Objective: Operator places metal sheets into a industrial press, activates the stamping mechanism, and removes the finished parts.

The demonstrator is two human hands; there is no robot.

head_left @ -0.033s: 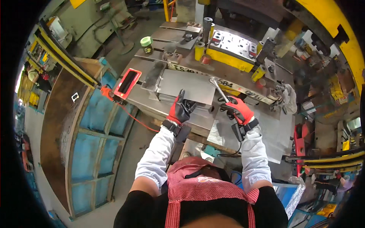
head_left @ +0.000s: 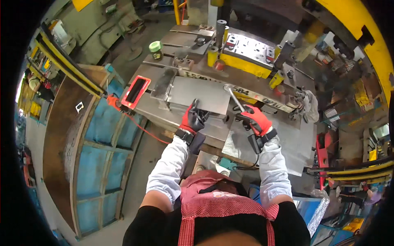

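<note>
My left hand (head_left: 193,119), in a red and black glove, is at the front edge of a stack of flat grey metal sheets. One fingertip rests on the top sheet (head_left: 199,92); the other fingers curl at its edge, closed on it as far as I can see. My right hand (head_left: 255,120), gloved alike, is wrapped round a silver rod-like tool (head_left: 235,97) with a round, ring-like end. That end lies at the top sheet's far right corner; whether it touches is hard to tell. More large sheets (head_left: 283,143) lie below my right forearm.
Beyond the stack runs a marked metal bar, then a yellow-sided die block (head_left: 246,61) with upright posts. A red-framed tray (head_left: 136,92) and a green-lidded jar (head_left: 156,49) stand to the left. A large blue-panelled board (head_left: 96,164) leans at left. A grey rag (head_left: 308,106) hangs at right.
The left hand's fingers have drawn closer together at the sheet's edge. The right hand and its tool have shifted very slightly left. The whole view has moved a little.
</note>
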